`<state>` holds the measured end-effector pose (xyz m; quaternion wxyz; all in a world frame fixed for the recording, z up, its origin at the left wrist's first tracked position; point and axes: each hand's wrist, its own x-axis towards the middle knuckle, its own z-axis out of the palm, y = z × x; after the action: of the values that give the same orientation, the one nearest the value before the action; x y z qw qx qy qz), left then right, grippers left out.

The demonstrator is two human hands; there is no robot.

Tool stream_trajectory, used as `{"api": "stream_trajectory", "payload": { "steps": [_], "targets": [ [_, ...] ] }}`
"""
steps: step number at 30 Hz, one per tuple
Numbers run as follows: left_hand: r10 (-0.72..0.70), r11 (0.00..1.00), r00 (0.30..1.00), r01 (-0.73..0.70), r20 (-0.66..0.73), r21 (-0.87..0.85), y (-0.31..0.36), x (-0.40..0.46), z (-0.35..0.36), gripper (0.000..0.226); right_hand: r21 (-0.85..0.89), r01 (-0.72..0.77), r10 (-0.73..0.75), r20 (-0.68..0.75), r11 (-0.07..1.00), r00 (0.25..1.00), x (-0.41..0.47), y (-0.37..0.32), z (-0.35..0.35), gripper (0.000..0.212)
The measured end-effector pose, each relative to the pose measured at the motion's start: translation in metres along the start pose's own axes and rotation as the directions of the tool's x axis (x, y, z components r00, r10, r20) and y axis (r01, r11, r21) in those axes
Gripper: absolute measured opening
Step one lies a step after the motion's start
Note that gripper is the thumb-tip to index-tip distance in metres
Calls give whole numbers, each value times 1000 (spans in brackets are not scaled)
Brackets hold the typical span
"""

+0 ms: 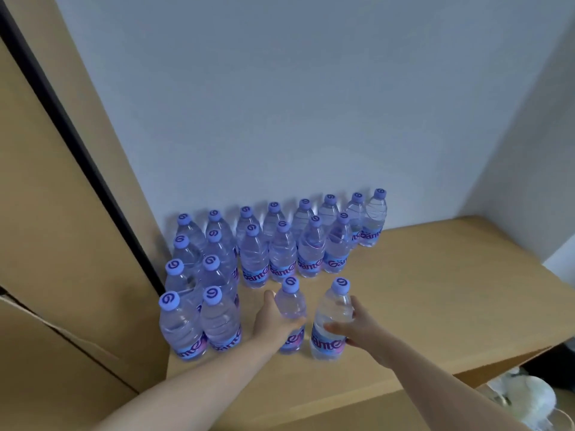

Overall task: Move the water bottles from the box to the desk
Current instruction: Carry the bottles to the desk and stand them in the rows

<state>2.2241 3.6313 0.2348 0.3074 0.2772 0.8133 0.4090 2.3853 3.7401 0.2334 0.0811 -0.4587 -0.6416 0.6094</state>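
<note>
Two clear water bottles with purple caps stand upright side by side on the wooden desk (435, 300), near its front. My left hand (273, 321) grips the left bottle (291, 303) round its middle. The right bottle (334, 309) is held the same way by my right hand (354, 328). Behind and to the left, several more identical bottles (281, 250) stand in rows against the white wall and the wooden side panel. The box is not in view.
A tall wooden panel (62, 213) with a dark strip rises at the left. A white wall (311, 104) closes the back and right. The desk's front edge runs below my arms. Something white and fluffy (525, 396) lies lower right, below the desk.
</note>
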Motion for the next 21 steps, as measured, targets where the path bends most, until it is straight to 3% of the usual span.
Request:
{"api": "stream_trajectory", "payload": {
  "steps": [6,11,16,21],
  "targets": [
    [-49,990,985,26,-168,-136,0,8,5,57,-149,79,-71,61,986,996,36,-18,14,66],
    [-171,965,937,96,-304,-245,4,14,11,72,-166,164,-152,78,973,985,53,-29,23,70],
    [-321,900,886,175,-335,-400,9,21,15,57,-202,209,-198,72,957,978,59,-34,24,70],
    [-281,915,859,104,-428,-390,6,26,18,55,-178,235,-227,67,956,972,64,-40,29,73]
  ]
}}
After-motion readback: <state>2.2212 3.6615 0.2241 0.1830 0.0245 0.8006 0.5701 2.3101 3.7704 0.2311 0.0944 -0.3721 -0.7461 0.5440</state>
